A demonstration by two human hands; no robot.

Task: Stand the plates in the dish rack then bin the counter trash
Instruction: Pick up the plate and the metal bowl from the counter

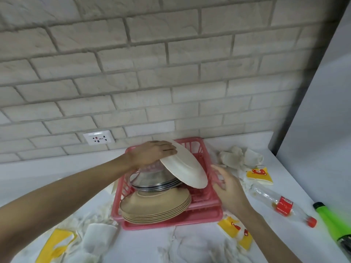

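Note:
A pink plastic dish rack (207, 215) sits on the white marble counter. In it lean several tan plates (155, 205) at the front and several steel plates (153, 182) behind them. My left hand (152, 153) grips the top edge of a white plate (185, 165), which tilts over the steel plates inside the rack. My right hand (228, 184) hovers with relaxed, spread fingers by the rack's right wall, just right of the white plate's lower edge, holding nothing.
Crumpled tissues (240, 156) lie at the back right, more crumpled paper (98, 236) and yellow wrappers (55, 243) at the front left. Yellow paper cups (259, 175) (235, 231), a clear bottle with a red label (281, 205) and a green bottle (332, 223) lie to the right. A wall socket (98, 137) is behind.

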